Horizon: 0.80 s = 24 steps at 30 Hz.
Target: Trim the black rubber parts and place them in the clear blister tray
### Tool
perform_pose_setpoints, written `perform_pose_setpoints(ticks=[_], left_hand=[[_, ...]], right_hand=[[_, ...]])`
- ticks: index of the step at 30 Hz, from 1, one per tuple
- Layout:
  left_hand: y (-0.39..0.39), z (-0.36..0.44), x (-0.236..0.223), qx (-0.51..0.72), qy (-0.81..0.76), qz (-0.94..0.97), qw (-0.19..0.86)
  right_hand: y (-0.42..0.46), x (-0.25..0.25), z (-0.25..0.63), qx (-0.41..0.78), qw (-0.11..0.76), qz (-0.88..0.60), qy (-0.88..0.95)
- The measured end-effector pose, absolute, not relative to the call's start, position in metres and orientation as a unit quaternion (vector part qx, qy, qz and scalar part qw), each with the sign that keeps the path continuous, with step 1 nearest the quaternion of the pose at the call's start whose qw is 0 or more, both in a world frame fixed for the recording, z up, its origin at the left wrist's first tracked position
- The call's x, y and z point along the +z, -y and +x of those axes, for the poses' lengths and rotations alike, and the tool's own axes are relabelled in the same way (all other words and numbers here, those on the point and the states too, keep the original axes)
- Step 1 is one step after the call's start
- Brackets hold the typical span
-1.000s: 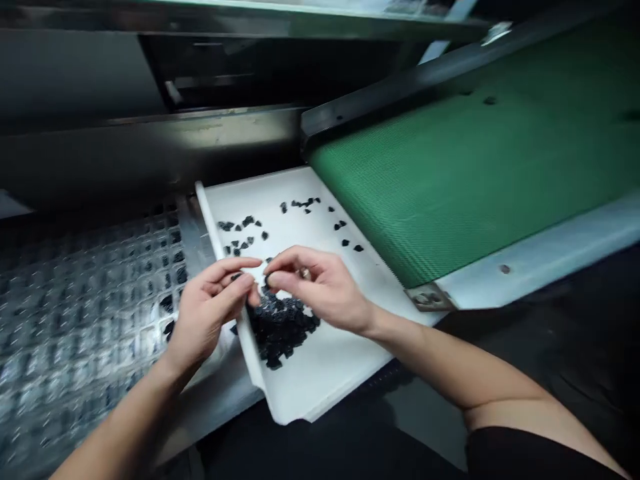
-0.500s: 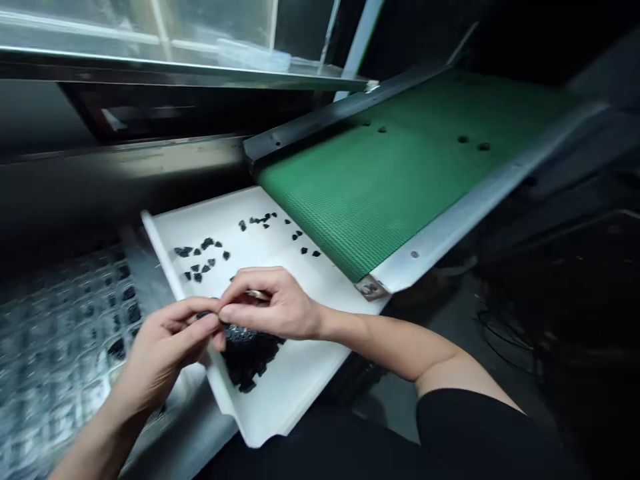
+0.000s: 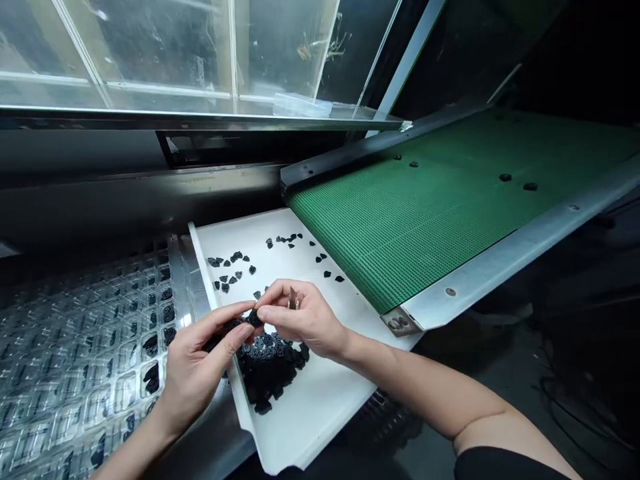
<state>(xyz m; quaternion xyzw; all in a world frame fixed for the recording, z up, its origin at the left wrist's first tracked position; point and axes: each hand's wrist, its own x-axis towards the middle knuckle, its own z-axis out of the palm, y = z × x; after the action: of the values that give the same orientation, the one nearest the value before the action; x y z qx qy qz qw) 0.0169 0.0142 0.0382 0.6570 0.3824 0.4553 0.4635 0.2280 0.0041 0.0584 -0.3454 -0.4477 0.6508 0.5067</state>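
The left hand (image 3: 193, 363) and right hand (image 3: 314, 321) still pinch black parts (image 3: 254, 318), the right's metal piece (image 3: 293, 300) now upright.

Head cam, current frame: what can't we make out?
All in the head view:
Black pieces between the hands: outlines and count, covered by the left hand and right hand.
Metallic item: its lower part, hidden by the right hand.
Dark pile: lower layers, under its top pieces.
Clear celled tray: cut off by left and bottom edges.
Green belt: far end, lost in darkness.
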Motion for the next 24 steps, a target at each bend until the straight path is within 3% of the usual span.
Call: perform_pose_setpoints(ticks=[13, 19, 24], left_hand=[[-0.019, 0.019, 0.03, 0.471, -0.326, 0.701, 0.425], [-0.016, 0.03, 0.041, 0.508, -0.264, 0.684, 0.452], [-0.027, 0.03, 0.036, 0.499, -0.245, 0.668, 0.495]], right_hand=[[-0.005, 0.054, 0.228, 0.671, 0.477, -0.394, 0.408], [0.004, 0.059, 0.234, 0.677, 0.421, -0.417, 0.437], [-0.002, 0.044, 0.247, 0.604, 0.403, -0.561, 0.397]])
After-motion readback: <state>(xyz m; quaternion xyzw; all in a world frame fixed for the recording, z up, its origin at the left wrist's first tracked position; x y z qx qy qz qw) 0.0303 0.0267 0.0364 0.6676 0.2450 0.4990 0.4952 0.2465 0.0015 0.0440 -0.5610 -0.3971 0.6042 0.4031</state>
